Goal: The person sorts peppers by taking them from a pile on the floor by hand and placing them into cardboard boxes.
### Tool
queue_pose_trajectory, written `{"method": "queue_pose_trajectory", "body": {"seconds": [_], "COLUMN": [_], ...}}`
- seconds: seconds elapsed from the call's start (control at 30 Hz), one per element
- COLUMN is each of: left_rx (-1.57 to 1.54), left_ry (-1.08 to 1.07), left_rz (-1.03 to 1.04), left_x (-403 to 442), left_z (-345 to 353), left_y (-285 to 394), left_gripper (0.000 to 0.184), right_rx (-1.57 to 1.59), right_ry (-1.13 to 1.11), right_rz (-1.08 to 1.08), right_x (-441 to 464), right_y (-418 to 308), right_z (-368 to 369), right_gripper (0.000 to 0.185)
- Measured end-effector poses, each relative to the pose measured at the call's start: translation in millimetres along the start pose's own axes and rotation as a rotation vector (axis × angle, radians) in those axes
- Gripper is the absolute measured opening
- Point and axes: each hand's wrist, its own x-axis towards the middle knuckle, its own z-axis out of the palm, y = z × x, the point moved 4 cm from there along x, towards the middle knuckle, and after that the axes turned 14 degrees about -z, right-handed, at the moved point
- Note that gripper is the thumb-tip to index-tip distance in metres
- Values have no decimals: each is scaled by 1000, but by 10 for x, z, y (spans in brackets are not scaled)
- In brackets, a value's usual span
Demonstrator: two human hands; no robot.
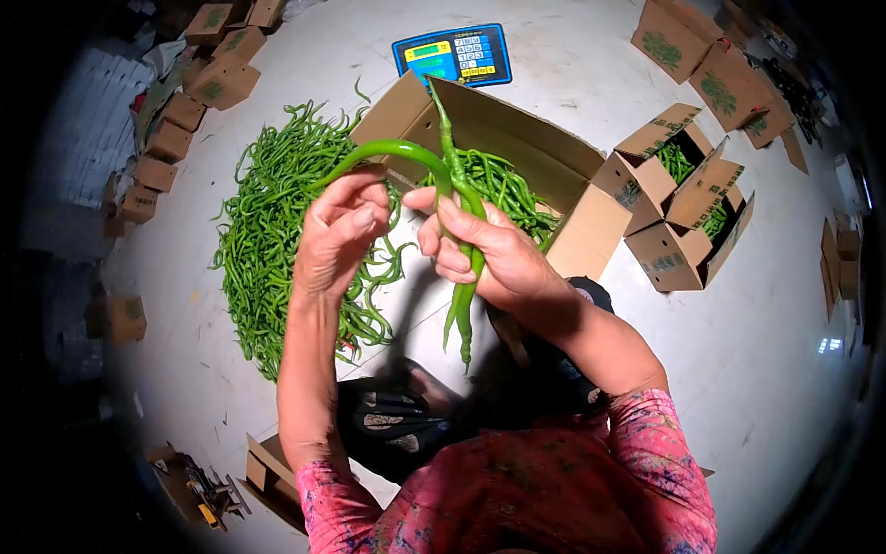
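My right hand (489,245) is closed around several long green chili peppers (463,295), whose lower ends hang below my fingers. One bumpy pepper (447,129) sticks up from this grip, and a smooth curved one (392,148) arches leftward from it. Under that arch is my left hand (346,222), its fingers curled towards the thumb and close against the curved pepper; what lies between them, if anything, is hidden. A big heap of green chili peppers (277,240) covers the floor on the left. Behind my right hand, an open cardboard box (517,120) holds more peppers (503,189).
A blue digital scale display (452,55) stands behind the box. To the right are two open cartons (669,254) with peppers inside. More cartons (221,83) line the left side, and others (720,78) stand at the far right. An open box (272,475) sits at lower left.
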Motion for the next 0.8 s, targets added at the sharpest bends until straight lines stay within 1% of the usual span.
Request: {"method": "queue_pose_trajectory", "body": {"seconds": [0.03,0.07,0.13,0.17,0.2,0.23,0.3,0.37,0.43,0.47,0.5,0.57,0.6,0.63,0.7,0.73,0.8], "left_rx": [-124,-177,-214,-263,-303,-338,-281,-243,-213,-202,-190,-126,-105,-84,-57,-54,-48], "left_ry": [-48,-59,-5,27,39,87,15,118,201,235,270,350,379,404,378,397,397], "left_rz": [-5,-50,-79,-82,-65,-26,16,1,25,55,84,102,98,93,71,67,62], "left_x": [-49,-89,-120,-151,-178,-194,-224,-270,-300,-307,-321,-341,-336,-323,-259,-211,-68], "left_z": [10,22,124,186,241,254,186,168,119,41,-45,-177,-211,-223,-178,-137,-59], "left_y": [-61,-113,-131,-112,-62,-23,30,33,49,54,57,50,36,20,-34,-53,-107], "left_gripper": [56,60,57,57,54,43,33,29,26,26,25,29,30,31,33,32,31], "right_rx": [-24,-153,-407,-561,-707,-853,-986,-959,-771,-671,-511,-371,-295,-273,-235,-268,-271], "right_ry": [11,17,30,-20,-4,14,11,88,234,265,355,403,385,357,310,289,117], "right_rz": [-7,-3,2,-5,-61,-119,-358,-367,-148,-109,-174,-159,-117,-86,-32,-24,21], "right_x": [6,5,-9,-7,-10,-13,41,25,-21,-17,-22,-10,-2,-4,-7,-15,-42], "right_y": [18,42,68,47,74,124,143,116,-32,-30,-44,-135,-144,-122,-88,-79,-15], "right_z": [-2,10,62,117,89,38,-30,-75,-12,-119,-183,-258,-303,-306,-291,-201,-105], "right_gripper": [34,34,33,35,35,35,38,41,43,48,47,47,40,37,33,31,33]}}
